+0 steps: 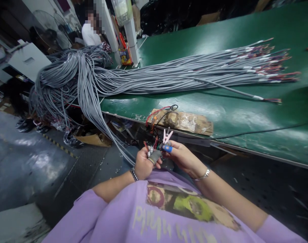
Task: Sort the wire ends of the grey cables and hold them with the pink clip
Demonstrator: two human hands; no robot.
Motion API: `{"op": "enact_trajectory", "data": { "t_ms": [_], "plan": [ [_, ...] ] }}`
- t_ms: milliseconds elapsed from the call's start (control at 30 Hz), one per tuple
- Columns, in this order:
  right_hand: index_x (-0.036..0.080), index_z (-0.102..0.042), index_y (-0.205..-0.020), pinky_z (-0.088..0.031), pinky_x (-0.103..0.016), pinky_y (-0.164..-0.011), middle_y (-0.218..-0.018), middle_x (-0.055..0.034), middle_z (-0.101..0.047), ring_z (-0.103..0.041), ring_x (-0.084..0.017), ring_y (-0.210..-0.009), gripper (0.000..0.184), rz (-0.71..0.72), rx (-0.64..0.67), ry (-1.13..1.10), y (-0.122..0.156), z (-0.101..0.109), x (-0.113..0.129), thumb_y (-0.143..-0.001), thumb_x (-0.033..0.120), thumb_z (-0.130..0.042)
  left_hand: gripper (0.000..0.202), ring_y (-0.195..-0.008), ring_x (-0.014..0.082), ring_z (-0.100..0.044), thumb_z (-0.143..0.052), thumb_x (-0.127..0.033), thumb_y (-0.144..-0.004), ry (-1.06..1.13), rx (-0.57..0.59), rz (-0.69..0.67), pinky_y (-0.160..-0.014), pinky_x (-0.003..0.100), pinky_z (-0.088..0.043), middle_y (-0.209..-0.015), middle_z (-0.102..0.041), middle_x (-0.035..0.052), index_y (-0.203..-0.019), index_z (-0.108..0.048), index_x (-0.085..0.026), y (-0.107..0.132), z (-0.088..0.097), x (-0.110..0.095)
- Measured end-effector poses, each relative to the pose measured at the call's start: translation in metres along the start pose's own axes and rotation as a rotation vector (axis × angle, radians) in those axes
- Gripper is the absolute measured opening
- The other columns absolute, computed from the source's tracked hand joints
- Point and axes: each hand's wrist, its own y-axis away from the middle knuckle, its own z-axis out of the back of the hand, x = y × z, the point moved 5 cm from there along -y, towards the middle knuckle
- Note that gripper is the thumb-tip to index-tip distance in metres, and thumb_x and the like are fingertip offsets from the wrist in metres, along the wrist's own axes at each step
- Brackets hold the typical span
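My left hand (144, 162) is closed around the end of a grey cable (118, 145), with thin coloured wires (155, 143) fanning out above the fingers; a grey guard covers one fingertip. My right hand (180, 156) pinches near those wire ends, a blue guard (167, 148) on one finger, and a pink clip (166, 136) sticks up just above it. Both hands meet close to my chest, below the front edge of the green table (245, 114).
A thick bundle of grey cables (181, 72) lies across the green table and spills off its left end toward the floor. A taped brown block (186, 122) with red and black leads sits at the table edge. A person in white (90, 33) stands at the far left.
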Motion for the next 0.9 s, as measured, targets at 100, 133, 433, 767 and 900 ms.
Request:
{"op": "enact_trajectory", "data": {
  "t_ms": [100, 133, 433, 767, 900],
  "plan": [
    [0.019, -0.070, -0.069, -0.039, -0.025, -0.056, -0.062, 0.0019, -0.065, -0.051, -0.010, -0.055, 0.035, 0.015, -0.016, 0.006, -0.001, -0.001, 0.000, -0.055, 0.044, -0.088, 0.048, -0.035, 0.0087, -0.052, -0.079, -0.057, -0.058, -0.012, 0.011, -0.005, -0.035, 0.018, -0.030, -0.047, -0.060, -0.0029, -0.064, -0.049, -0.019, 0.000, 0.001, 0.001],
    [0.019, -0.070, -0.070, -0.039, -0.026, -0.057, -0.064, 0.0016, -0.066, -0.052, -0.011, -0.056, 0.035, 0.018, -0.023, 0.010, -0.001, 0.000, 0.000, -0.055, 0.044, -0.088, 0.049, -0.035, 0.0087, -0.052, -0.079, -0.057, -0.058, -0.011, 0.015, -0.004, -0.035, 0.018, -0.030, -0.048, -0.061, -0.0027, -0.064, -0.049, -0.019, 0.000, 0.001, 0.002],
    [0.018, -0.070, -0.068, -0.042, -0.027, -0.058, -0.061, 0.0016, -0.065, -0.052, -0.011, -0.056, 0.030, -0.056, 0.003, -0.107, -0.001, 0.001, -0.010, -0.055, 0.037, -0.090, 0.049, -0.035, 0.0093, -0.053, -0.077, -0.061, -0.060, 0.046, 0.018, -0.011, -0.035, 0.018, -0.028, -0.051, -0.064, -0.0008, -0.068, -0.053, -0.018, -0.001, 0.003, 0.007],
    [0.017, -0.067, -0.064, -0.047, -0.024, -0.056, -0.059, 0.0011, -0.064, -0.058, -0.011, -0.055, 0.024, -0.209, 0.173, -0.225, -0.007, -0.006, -0.014, -0.061, 0.030, -0.087, 0.051, -0.030, 0.0081, -0.047, -0.082, -0.059, -0.052, 0.104, 0.129, 0.066, -0.032, 0.018, -0.026, -0.046, -0.062, 0.0001, -0.059, -0.051, -0.018, 0.001, -0.001, 0.008],
    [0.017, -0.068, -0.064, -0.044, -0.022, -0.053, -0.058, 0.0021, -0.064, -0.055, -0.010, -0.053, 0.027, -0.189, 0.131, -0.241, -0.007, -0.006, -0.013, -0.056, 0.030, -0.090, 0.052, -0.029, 0.0079, -0.046, -0.085, -0.055, -0.049, 0.113, 0.101, 0.091, -0.031, 0.017, -0.027, -0.044, -0.061, -0.0011, -0.059, -0.050, -0.018, 0.001, 0.000, 0.009]
  ]
}}
